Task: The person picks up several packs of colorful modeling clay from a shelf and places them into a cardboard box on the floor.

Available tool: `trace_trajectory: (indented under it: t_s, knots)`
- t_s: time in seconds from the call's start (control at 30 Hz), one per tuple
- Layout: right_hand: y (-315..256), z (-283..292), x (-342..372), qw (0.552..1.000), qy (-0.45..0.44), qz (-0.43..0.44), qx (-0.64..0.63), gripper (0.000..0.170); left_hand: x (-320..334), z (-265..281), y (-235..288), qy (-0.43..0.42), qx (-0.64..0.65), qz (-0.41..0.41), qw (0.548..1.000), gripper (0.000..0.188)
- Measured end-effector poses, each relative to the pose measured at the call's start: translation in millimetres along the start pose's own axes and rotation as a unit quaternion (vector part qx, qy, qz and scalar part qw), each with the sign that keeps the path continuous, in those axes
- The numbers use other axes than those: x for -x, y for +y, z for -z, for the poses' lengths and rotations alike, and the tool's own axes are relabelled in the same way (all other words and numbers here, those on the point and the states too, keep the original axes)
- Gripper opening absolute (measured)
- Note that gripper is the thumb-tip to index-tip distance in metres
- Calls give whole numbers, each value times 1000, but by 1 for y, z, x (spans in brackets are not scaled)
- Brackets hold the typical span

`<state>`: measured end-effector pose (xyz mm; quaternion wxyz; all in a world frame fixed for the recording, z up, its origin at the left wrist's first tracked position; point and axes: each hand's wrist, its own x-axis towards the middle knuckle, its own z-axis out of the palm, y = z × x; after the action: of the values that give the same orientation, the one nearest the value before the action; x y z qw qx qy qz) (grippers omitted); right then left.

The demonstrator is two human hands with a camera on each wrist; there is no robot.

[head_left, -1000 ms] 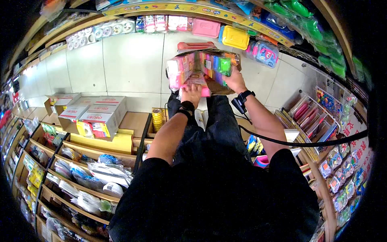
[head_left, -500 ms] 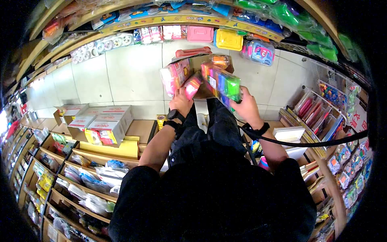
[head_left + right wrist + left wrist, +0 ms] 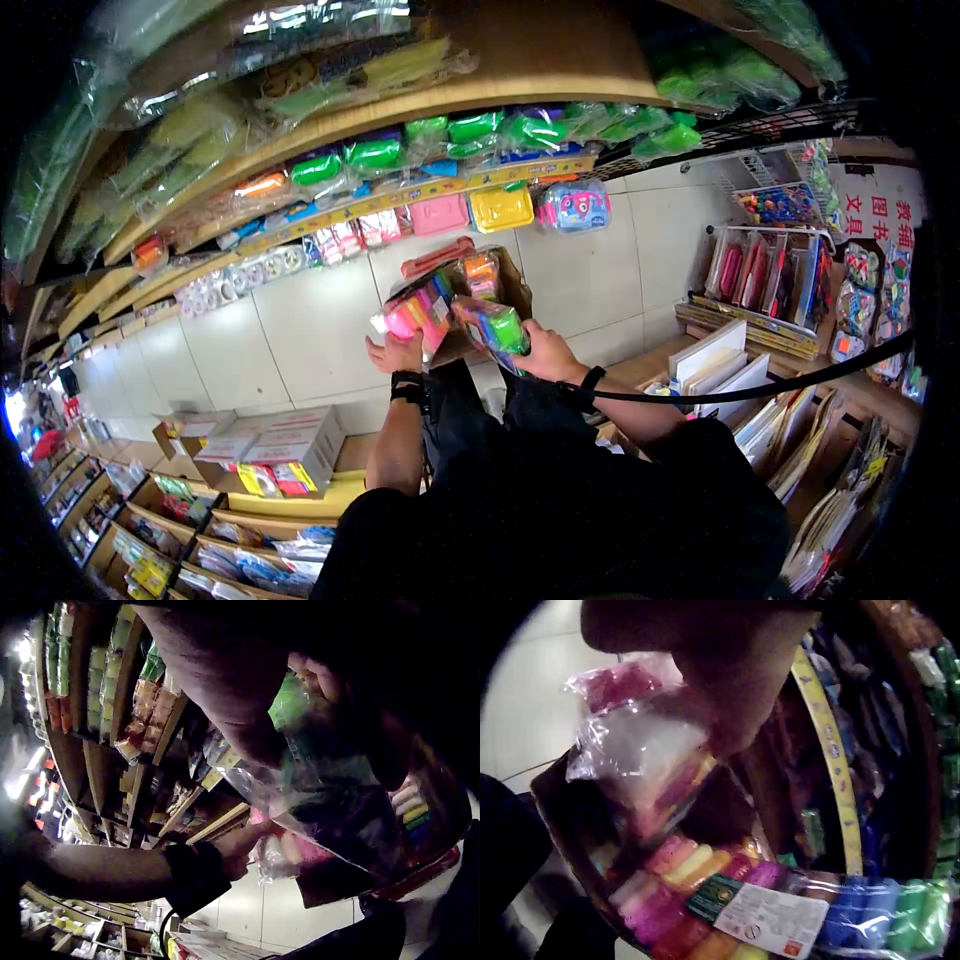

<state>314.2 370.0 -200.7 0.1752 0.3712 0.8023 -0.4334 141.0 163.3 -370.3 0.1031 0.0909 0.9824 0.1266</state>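
Note:
My right hand (image 3: pixel 548 352) grips the green end of a clear-wrapped pack of multicoloured modelling clay (image 3: pixel 488 325), tilted over the right side of a brown cardboard box (image 3: pixel 515 288). At the box's left side my left hand (image 3: pixel 402 352) holds a pack with a pink end (image 3: pixel 404 322), its fingers partly hidden. In the left wrist view that hand (image 3: pixel 739 675) is on a shiny wrapped pack (image 3: pixel 641 742). Below it lies a row of coloured clay with a white label (image 3: pixel 772 915). An orange-ended pack (image 3: pixel 481 272) stands inside the box.
Beyond the box, a shelf edged with a yellow strip (image 3: pixel 430 190) bears green-ended packs; pink and yellow cases (image 3: pixel 502 209) stand below it. Stacked cartons (image 3: pixel 295 445) are at left, and a rack of folders (image 3: pixel 765 275) at right. A black cable (image 3: pixel 740 396) runs from my right wrist.
My right hand has raised the green-ended pack and drawn it towards my body. My left hand's pink-ended pack has tilted and shifted left. The head view has turned, showing more of the shelves.

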Motion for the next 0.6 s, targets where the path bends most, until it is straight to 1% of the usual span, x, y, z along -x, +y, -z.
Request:
trace_trajectory:
  t_s: [0.03, 0.07, 0.1, 0.13, 0.17, 0.2, 0.27, 0.3, 0.33, 0.37, 0.4, 0.43, 0.5, 0.53, 0.57, 0.6]
  knots:
    - [1, -2, 1, 1000, 7, 2, -2, 54, -9, -27, -18, -104, 7, 15, 994, 70]
    - [3, -4, 2, 1000, 7, 6, -10, 54, -16, -40, -26, -208, 12, 32, 978, 76]
    - [5, -4, 1, 1000, 7, 11, -17, 54, -19, -35, -19, -204, 14, 29, 979, 76]
    - [5, -2, 2, 1000, -7, -7, -10, 55, -18, -21, -5, -194, 41, 36, 980, 81]
    - [3, 4, 3, 1000, -2, -6, -9, 55, -16, -7, 8, -185, 68, 44, 979, 87]
    - [2, 10, 5, 999, -6, -15, -31, 54, -16, 2, 16, -194, 24, 73, 978, 96]
    - [5, 16, 7, 996, -7, -36, -76, 53, -22, -11, 10, -196, 31, 70, 978, 97]
    - [12, 17, 4, 997, -13, -37, -73, 53, -18, -25, -2, -199, 34, 74, 977, 98]
    - [21, 15, -2, 996, 14, 9, -88, 52, -15, -46, -16, -146, 25, 31, 988, 101]
    - [29, 11, 0, 992, 32, 50, -108, 51, -16, -28, 3, -167, -31, 31, 985, 103]
    - [29, 16, 0, 985, -10, 50, -166, 52, -10, -22, 6, -147, 6, 52, 988, 104]
    - [28, 26, -5, 973, -50, 48, -222, 52, -4, -4, 18, -132, -43, 63, 988, 85]
    - [30, 39, -12, 976, -85, -20, -199, 57, 7, 39, 38, -129, 21, 80, 988, 82]
    - [31, 46, -18, 970, -119, -47, -205, 56, 16, 49, 35, -129, 11, 90, 987, 82]
    - [31, 49, -22, 963, -150, -75, -211, 55, 23, 58, 33, -80, 17, 44, 996, 79]
    - [29, 49, -29, 963, -160, -70, -205, 57, 24, 66, 33, -28, 25, -7, 999, 77]
